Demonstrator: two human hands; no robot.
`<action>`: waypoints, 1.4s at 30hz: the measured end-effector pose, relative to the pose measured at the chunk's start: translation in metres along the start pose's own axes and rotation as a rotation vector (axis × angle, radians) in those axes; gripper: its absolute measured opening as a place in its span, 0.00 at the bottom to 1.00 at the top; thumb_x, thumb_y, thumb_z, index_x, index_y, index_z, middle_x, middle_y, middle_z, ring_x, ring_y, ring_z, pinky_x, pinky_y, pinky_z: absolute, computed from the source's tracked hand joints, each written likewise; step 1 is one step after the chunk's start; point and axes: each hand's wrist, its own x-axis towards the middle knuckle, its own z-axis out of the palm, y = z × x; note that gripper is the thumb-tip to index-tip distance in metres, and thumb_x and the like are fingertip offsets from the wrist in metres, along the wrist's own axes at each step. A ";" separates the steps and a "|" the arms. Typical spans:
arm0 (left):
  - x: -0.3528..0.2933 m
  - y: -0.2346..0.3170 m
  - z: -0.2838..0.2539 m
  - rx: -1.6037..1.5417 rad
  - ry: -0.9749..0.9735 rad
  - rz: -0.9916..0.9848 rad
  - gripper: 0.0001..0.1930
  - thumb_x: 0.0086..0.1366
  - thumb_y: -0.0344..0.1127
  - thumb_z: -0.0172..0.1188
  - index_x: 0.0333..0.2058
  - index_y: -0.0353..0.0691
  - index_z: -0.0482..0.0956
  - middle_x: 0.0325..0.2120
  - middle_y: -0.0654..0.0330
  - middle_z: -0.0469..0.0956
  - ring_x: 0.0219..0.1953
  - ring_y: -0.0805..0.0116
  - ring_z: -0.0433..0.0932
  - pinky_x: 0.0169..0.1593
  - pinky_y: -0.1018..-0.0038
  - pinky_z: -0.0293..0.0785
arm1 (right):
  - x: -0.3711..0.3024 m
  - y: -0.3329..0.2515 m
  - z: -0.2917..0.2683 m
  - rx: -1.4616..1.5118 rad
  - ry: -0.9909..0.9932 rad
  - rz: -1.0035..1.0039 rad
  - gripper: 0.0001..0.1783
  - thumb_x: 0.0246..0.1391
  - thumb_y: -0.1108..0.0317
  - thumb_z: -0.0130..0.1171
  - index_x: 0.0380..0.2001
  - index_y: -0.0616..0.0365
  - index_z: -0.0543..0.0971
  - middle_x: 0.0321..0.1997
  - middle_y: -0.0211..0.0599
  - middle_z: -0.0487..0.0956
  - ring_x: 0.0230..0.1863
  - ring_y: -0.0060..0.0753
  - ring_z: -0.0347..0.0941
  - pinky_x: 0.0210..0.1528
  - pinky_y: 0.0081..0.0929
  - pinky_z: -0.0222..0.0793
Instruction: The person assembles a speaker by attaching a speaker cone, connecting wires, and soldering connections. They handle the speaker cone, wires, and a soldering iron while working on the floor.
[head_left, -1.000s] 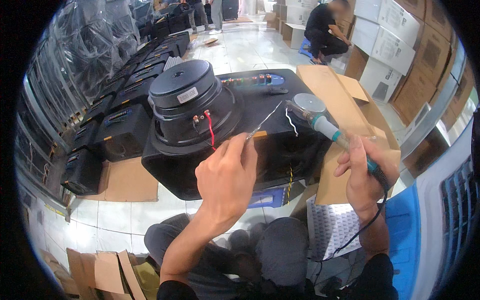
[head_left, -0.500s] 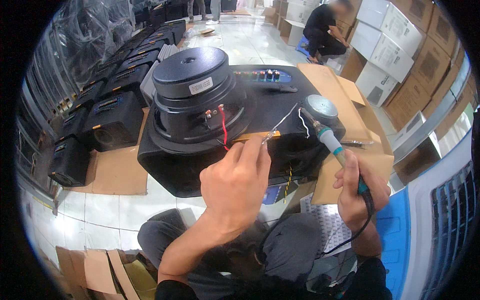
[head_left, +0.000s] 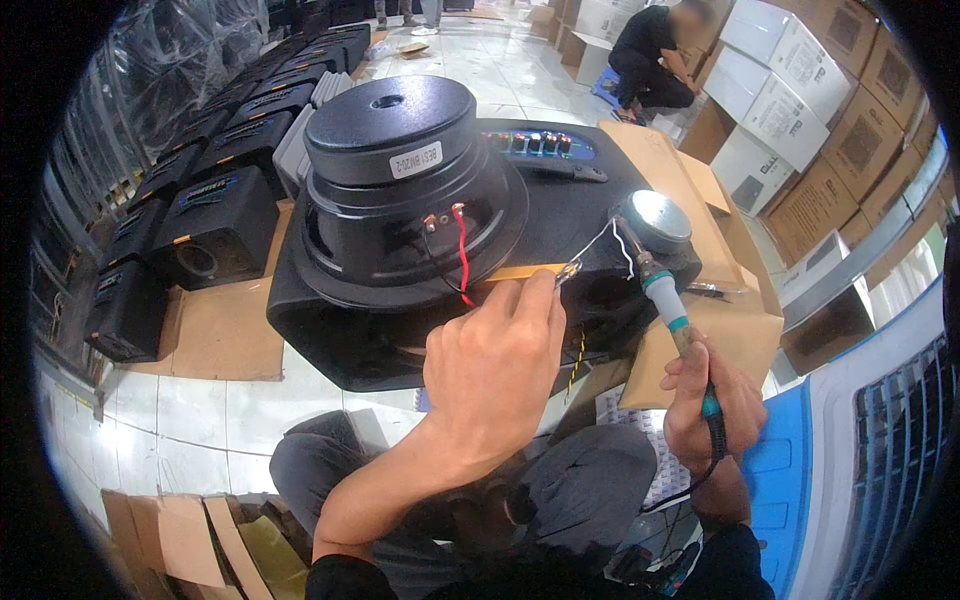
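Note:
My left hand (head_left: 495,370) is closed, pinching a small bundle of silvery solder wire (head_left: 569,271) above the near edge of the black speaker box (head_left: 560,225). The wire's free end runs up to the edge of a small round silver-backed speaker (head_left: 660,217), probably a tweeter. My right hand (head_left: 712,400) grips a soldering iron (head_left: 666,300) like a pen. Its tip meets the same edge, where a white wire (head_left: 627,256) hangs. Left of these, a large woofer (head_left: 400,210) rests magnet-up on the box, with red and black wires at its terminals.
Rows of black speaker boxes (head_left: 215,230) stand on the left. Stacked cartons (head_left: 830,170) rise on the right, where a person (head_left: 655,60) sits low. Cardboard (head_left: 735,270) lies beside my box. A blue-and-white appliance (head_left: 790,480) is close to my right arm.
The view has shifted slightly, so the box and woofer appear a little differently placed. My left fingers look slightly closer to the small speaker. The iron tip stays at its edge.

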 end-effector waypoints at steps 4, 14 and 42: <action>0.001 0.000 -0.001 0.010 -0.009 0.010 0.06 0.67 0.35 0.63 0.38 0.40 0.81 0.24 0.56 0.80 0.21 0.53 0.82 0.24 0.62 0.77 | 0.000 0.000 0.000 -0.007 -0.018 -0.012 0.08 0.59 0.77 0.65 0.41 0.70 0.85 0.28 0.40 0.87 0.23 0.28 0.84 0.27 0.23 0.74; 0.001 0.000 0.000 0.030 -0.018 0.017 0.07 0.66 0.35 0.64 0.40 0.40 0.82 0.25 0.56 0.80 0.20 0.54 0.82 0.23 0.63 0.77 | -0.001 0.002 0.001 0.029 -0.011 -0.017 0.08 0.59 0.78 0.65 0.41 0.71 0.84 0.29 0.43 0.88 0.25 0.30 0.85 0.28 0.23 0.76; 0.003 0.003 0.002 0.036 -0.082 -0.004 0.08 0.69 0.36 0.61 0.40 0.39 0.81 0.26 0.54 0.81 0.23 0.52 0.84 0.26 0.62 0.79 | 0.004 0.006 0.001 0.005 0.004 -0.062 0.11 0.67 0.76 0.56 0.41 0.77 0.84 0.20 0.44 0.83 0.18 0.27 0.81 0.22 0.21 0.73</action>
